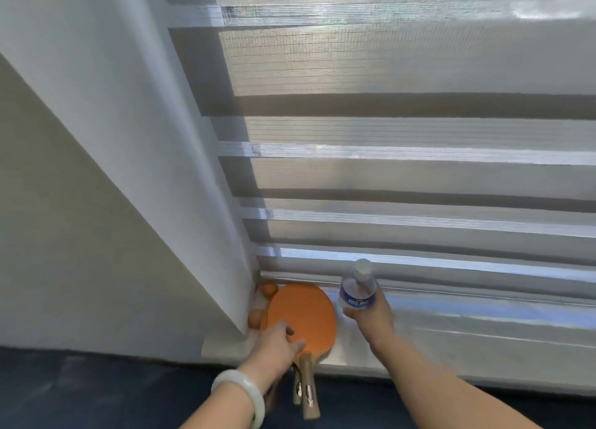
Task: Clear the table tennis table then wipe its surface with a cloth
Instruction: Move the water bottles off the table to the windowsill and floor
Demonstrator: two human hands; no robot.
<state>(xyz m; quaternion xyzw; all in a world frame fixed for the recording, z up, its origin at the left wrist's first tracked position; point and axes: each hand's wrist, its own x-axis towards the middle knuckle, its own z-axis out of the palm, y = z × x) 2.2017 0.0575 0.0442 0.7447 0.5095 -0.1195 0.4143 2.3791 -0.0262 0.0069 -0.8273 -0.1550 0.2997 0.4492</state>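
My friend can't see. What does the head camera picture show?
A person's right hand holds a water bottle upright on a window ledge, while the left hand touches orange paddles lying beside two orange balls.

A window fills the right and upper part of the view, covered by a zebra blind (403, 112) — sheer pale bands alternating with darker solid ones, running across in slanting lines. Daylight glows through the sheer strips, brightest near the top right. Left of the blind a white wall (106, 112) juts forward as a corner, its near face in shade and more beige in tone. Below the blind runs a pale, glossy sill (467, 338) that catches bluish-white reflections from the window. The sill meets the wall corner at the lower centre. Along the bottom edge lies a dark blue floor (80, 390) — its texture too blurred to tell.
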